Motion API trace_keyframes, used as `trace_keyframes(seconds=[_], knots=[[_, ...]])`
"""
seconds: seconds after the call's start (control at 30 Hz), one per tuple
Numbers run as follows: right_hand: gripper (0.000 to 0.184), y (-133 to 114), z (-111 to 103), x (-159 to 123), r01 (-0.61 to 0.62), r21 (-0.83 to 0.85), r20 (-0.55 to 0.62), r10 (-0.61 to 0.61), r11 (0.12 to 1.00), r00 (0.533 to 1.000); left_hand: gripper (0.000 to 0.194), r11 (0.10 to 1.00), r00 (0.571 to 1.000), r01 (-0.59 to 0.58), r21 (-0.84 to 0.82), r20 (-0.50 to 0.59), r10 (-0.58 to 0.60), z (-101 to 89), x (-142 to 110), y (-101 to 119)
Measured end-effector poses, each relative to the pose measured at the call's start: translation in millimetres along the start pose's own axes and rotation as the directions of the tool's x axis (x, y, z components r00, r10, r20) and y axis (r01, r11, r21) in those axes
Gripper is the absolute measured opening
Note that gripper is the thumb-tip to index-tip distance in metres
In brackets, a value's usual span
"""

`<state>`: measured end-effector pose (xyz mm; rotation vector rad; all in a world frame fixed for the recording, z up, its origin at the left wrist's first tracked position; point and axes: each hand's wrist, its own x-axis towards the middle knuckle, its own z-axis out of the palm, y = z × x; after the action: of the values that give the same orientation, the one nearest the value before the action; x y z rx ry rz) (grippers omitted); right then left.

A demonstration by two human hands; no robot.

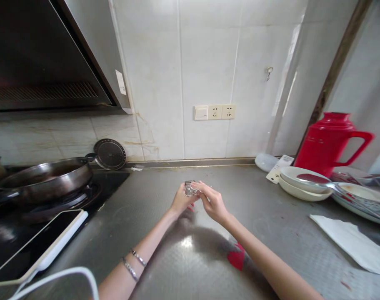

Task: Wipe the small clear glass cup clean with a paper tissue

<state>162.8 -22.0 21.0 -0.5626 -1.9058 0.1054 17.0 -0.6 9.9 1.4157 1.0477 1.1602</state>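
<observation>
Both my hands meet over the middle of the steel counter. My left hand is wrapped round a small, clear, shiny object that looks like glass or clear plastic; its exact kind is too small to tell. From the right, my right hand closes its fingers over the top and side of the same object, hiding part of it. Some red shows beneath the hands. A red patch lies nearer to me, beside my right forearm; whether it is a thing or a reflection I cannot tell.
At left, a steel pan sits on the black stove, with a phone and white cable in front. A round dark disc leans on the wall. At right stand a red thermos, stacked bowls and a white paper.
</observation>
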Motion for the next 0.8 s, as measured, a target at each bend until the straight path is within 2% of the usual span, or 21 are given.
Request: trace_keyframes(seconds=[0.07,0.13,0.3,0.43,0.57,0.63,0.7,0.8], knots=[[0.035,6,0,0,-0.051,-0.032,-0.08,0.048,0.998,0.996,0.064,1.0,1.0,0.002,0.017,0.002,-0.002,3.1,-2,2],[0.034,10,0,-1,-0.072,-0.058,-0.097,0.066,0.996,0.993,0.064,1.0,1.0,0.002,0.023,0.015,-0.003,6.5,-4,4],[0.04,9,4,-5,-0.011,-0.081,-0.002,0.011,0.997,1.0,0.057,0.999,1.0,-0.011,0.038,0.007,0.011,10.0,-5,8],[0.041,0,5,-6,0.075,-0.07,0.054,-0.072,0.995,0.996,0.054,0.999,0.998,0.007,0.034,-0.056,-0.005,5.6,-1,5],[0.039,-7,4,-4,0.113,-0.028,0.119,-0.109,0.993,0.987,0.056,1.0,0.997,0.019,-0.018,-0.069,-0.02,0.1,1,2],[0.038,-6,3,-3,0.08,-0.033,0.068,-0.078,0.996,0.995,0.058,0.999,0.995,0.034,-0.022,-0.09,-0.035,-0.8,2,3],[0.036,-2,2,-2,0.017,-0.062,-0.036,-0.019,0.998,0.999,0.06,0.999,0.995,0.047,-0.008,-0.089,-0.048,-0.4,1,6],[0.032,5,3,-1,-0.069,-0.095,-0.146,0.055,0.993,0.988,0.061,0.999,0.997,0.041,0.004,-0.062,-0.041,1.3,-1,8]])
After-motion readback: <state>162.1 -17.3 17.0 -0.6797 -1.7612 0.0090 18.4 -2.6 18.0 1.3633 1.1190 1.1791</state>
